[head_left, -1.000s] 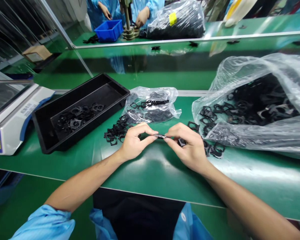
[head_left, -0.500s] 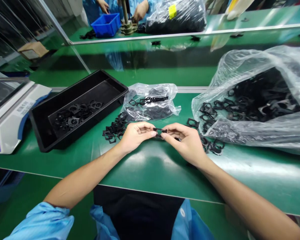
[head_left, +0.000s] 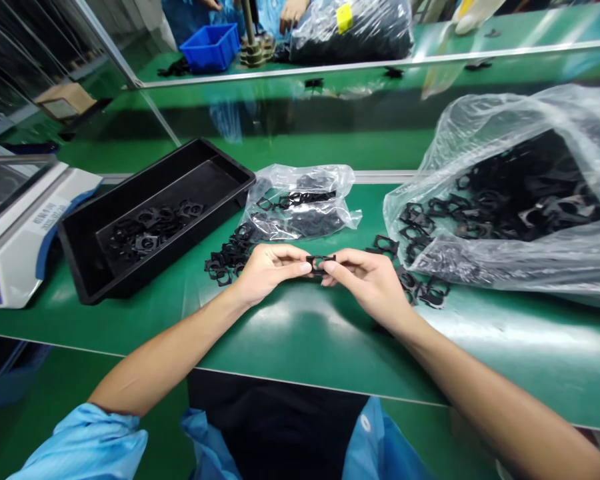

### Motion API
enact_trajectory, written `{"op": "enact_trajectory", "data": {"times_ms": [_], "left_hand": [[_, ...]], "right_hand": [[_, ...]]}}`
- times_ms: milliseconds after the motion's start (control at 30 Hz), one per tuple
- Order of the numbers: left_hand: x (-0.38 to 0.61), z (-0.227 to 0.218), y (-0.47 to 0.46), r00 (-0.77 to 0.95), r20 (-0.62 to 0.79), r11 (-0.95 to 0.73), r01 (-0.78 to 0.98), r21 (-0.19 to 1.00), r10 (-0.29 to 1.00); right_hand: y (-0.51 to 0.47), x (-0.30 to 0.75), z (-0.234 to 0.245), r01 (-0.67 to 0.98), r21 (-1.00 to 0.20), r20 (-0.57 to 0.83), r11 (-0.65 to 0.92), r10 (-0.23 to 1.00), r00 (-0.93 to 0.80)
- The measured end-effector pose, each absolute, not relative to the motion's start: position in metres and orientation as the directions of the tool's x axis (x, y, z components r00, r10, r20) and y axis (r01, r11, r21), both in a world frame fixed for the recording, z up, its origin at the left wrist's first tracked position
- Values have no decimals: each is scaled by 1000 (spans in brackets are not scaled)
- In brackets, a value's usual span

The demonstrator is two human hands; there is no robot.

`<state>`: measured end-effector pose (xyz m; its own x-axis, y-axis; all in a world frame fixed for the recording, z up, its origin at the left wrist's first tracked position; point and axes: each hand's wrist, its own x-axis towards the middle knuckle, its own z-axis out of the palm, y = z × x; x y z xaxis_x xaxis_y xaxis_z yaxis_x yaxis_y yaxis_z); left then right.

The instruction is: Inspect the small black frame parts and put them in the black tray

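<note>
Between my two hands is a small black plastic frame with a round opening point(head_left: 321, 258), held just above the green table point(head_left: 300, 340). My left hand point(head_left: 273, 270) pinches its left end with thumb and fingers. The other end is gripped by my right hand point(head_left: 367, 277), its thumb resting on the front. Left of my left hand lies a pile of similar black frames point(head_left: 225, 260). Loose frames point(head_left: 433, 292) also lie to the right of my right hand, beside a large clear plastic bag point(head_left: 480, 267) full of them.
A black tray point(head_left: 225, 153) with several frames stands at the left, next to a white scale point(head_left: 30, 247). A small clear bag point(head_left: 310, 223) holds more frames. Behind the metal rail, a co-worker's hand point(head_left: 293, 13) is near a blue bin point(head_left: 211, 50).
The frame between my hands has tilted so that its opening shows more towards me. My right-hand fingers have shifted slightly. The co-worker's hand has moved up and right.
</note>
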<state>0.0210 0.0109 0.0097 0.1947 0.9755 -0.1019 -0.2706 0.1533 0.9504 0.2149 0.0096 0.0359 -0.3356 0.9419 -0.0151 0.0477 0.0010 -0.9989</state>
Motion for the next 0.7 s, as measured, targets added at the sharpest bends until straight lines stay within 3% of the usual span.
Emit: {"op": "enact_trajectory", "data": {"times_ms": [200,367,500,700], "left_hand": [[23,12,8,281,-105,179,-252,951,954],[22,12,9,407,-146,317,-393,863,902],[19,14,10,508,-139,370,-389,843,850],[23,12,8,311,-56,156,-307,939,949]], "right_hand": [[11,217,37,69,-998,-14,9,947,-321],[10,214,36,-44,-991,-106,-129,933,-344],[9,213,37,-116,-971,-144,-209,898,-415],[9,214,37,40,-999,-41,-31,956,-292]]}}
